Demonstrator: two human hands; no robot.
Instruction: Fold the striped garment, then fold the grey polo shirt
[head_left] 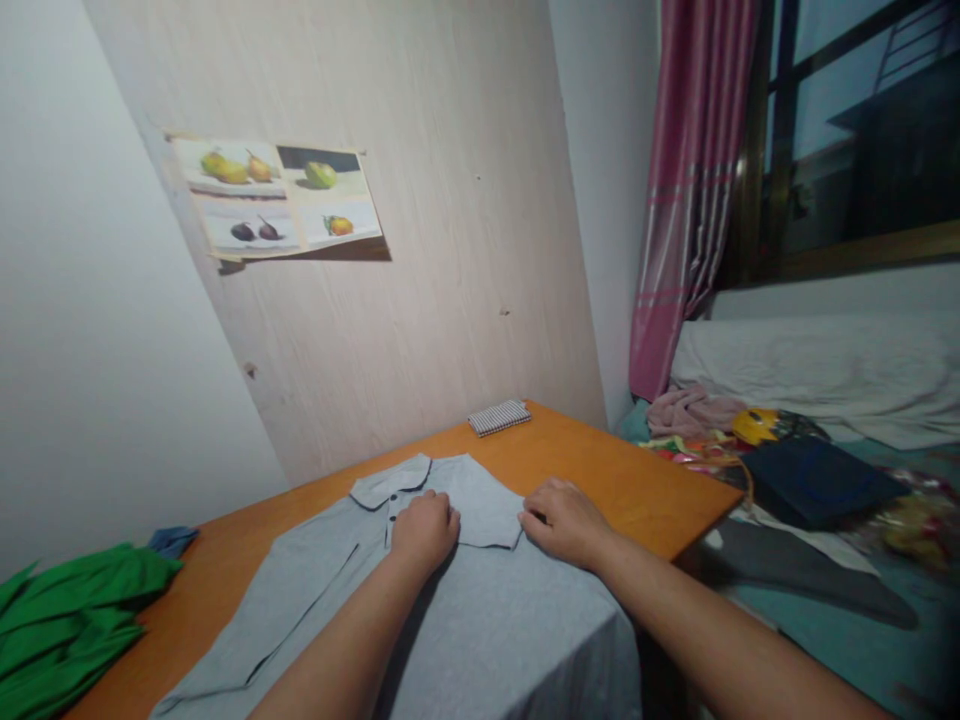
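Observation:
A grey-blue polo shirt (pixel 480 610) with a collar and dark buttons lies on the orange-brown table, its lower part hanging over the near edge. My left hand (pixel 424 528) rests on the shirt beside the button placket, fingers curled down into the cloth. At the outer edge of a short sleeve, my right hand (pixel 564 520) pinches the fabric between thumb and fingers. The other long edge of the shirt stretches toward the lower left, where a dark fold line shows. My fingertips are partly hidden by the backs of my hands.
The table (pixel 600 460) meets the wall at the back. A small checked cloth (pixel 500 417) sits near its far edge. Green clothing (pixel 82 625) and a blue cloth (pixel 174 541) are at the left. On the right, a bed carries a dark blue item (pixel 821 480) and assorted things.

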